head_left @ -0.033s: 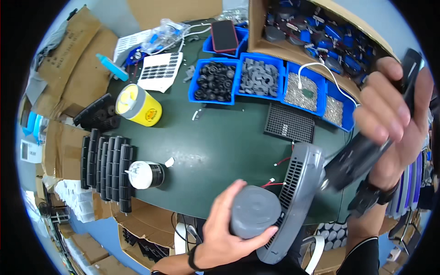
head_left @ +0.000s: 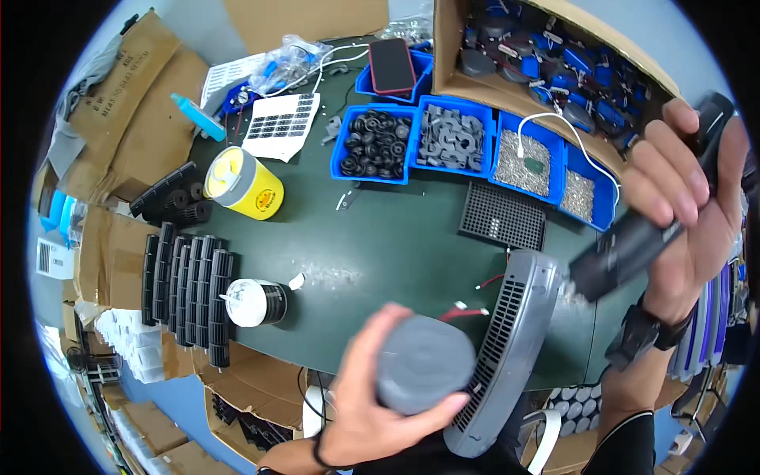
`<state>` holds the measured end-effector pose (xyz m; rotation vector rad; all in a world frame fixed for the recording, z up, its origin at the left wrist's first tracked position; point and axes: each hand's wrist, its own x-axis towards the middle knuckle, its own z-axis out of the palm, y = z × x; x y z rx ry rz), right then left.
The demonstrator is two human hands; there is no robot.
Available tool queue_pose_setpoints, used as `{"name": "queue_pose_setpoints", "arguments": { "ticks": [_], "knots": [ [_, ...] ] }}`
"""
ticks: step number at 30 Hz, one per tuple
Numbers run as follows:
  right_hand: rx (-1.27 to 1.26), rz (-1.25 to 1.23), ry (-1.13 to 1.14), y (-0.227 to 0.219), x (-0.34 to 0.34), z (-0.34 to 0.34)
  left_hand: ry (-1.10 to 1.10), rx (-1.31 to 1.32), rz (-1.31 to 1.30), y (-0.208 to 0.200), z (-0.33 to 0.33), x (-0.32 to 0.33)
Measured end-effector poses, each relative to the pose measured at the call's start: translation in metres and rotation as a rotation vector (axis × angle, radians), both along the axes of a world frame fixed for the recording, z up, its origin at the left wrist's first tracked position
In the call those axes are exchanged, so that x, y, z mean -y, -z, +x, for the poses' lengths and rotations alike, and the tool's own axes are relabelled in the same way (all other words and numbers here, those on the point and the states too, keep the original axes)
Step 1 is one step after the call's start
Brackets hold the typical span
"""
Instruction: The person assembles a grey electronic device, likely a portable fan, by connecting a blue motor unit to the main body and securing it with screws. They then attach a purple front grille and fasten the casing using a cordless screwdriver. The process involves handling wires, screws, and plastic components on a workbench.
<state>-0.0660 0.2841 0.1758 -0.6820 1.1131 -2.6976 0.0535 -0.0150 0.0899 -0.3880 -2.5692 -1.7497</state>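
Observation:
My left hand [head_left: 368, 396] is wrapped around a dark grey round cap-like part [head_left: 425, 364], thumb on its near rim. Just right of the cap, a long grey plastic housing with a slotted grille [head_left: 507, 348] reaches toward the near table edge. Whether cap and housing are joined, I cannot tell. Up at the right, my right hand [head_left: 681, 182] grips a black power screwdriver [head_left: 629, 253], its tip pointing down-left close to the housing's far end. Red wires with white connectors [head_left: 463, 311] lie beside the grille.
Blue bins hold black wheels [head_left: 376, 142], grey clips [head_left: 451, 138] and small screws [head_left: 522, 162]. Behind stands a cardboard box of motor parts [head_left: 554, 67]. A black grid tray [head_left: 504, 215], a yellow cup [head_left: 257, 194], a white-topped jar [head_left: 257, 302] and black rollers [head_left: 186, 293] sit around the green table [head_left: 348, 245].
My left hand and the round cap have shifted a little left, and the hand is blurred. The screwdriver has moved slightly up and right. The whole view has drifted a few pixels.

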Motion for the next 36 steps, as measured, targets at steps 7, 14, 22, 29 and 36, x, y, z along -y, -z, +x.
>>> {"name": "queue_pose_setpoints", "arguments": {
  "ticks": [7,14,22,29,36],
  "knots": [
    [0.029,0.279,0.532,0.042,-0.006,-0.016,-0.818,-0.556,0.348,-0.083,-0.042,0.066],
    [0.068,0.499,0.573,0.086,0.009,-0.027,-0.854,-0.794,-0.078,-0.05,-0.145,0.06],
    [0.079,0.474,0.495,0.1,0.018,-0.035,-0.902,-0.658,-0.015,-0.049,-0.151,0.083],
    [0.078,0.567,0.562,0.093,0.027,-0.031,-0.875,-0.923,-0.418,-0.051,-0.121,0.084],
    [0.041,0.605,0.551,0.093,0.041,-0.029,0.234,-0.227,-0.327,-0.009,-0.061,-0.033]
  ]
}}
